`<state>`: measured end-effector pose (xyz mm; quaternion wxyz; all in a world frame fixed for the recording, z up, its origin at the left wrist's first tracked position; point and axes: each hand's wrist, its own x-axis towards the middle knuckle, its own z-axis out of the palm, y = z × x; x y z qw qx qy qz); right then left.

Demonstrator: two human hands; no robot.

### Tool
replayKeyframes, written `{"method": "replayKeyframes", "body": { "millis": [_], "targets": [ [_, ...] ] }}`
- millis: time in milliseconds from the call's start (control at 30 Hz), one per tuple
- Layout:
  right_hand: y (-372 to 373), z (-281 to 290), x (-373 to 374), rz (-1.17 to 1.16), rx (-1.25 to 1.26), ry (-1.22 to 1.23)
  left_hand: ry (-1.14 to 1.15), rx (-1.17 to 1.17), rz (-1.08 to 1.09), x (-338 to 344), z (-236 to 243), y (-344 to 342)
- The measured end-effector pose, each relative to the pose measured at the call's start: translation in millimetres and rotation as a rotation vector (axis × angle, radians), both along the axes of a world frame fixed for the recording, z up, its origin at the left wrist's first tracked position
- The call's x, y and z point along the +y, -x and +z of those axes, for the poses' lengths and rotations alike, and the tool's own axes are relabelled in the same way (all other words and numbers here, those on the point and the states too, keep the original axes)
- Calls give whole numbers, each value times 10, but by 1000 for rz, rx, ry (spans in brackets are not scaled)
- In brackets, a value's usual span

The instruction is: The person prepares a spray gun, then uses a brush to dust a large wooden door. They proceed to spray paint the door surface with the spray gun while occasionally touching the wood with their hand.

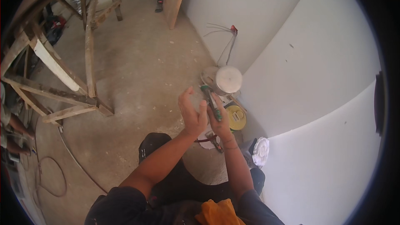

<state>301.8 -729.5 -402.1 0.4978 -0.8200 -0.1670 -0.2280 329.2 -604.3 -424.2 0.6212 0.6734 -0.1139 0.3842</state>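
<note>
Head view: I see a timber frame (90, 58), cut off upper left; a white container (229, 80) just beyond; left hand (192, 114) loosely open, empty; right hand (221, 121), fingers partly hidden, gripping a green-ended tool (211, 103) mid-frame.

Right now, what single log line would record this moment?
right hand: holding green-ended tool | left hand: open, near tool | nearby: white-topped round container, round yellow lid

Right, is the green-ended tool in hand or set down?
In hand: the green-ended tool lies along the right hand, raised above the floor.
</note>
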Motion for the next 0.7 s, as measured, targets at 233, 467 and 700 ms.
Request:
{"method": "replayKeyframes", "body": {
  "millis": [233,467,700],
  "targets": [
    [-5,-9,10,45,-6,-11,-18,37,-42,9,-30,-40],
    [33,-96,-76,72,17,-4,-38,17,-33,-22,-60,-71],
    [80,-188,-145,27,57,-3,-22,-2,15,-75,-95,-138]
  ]
}}
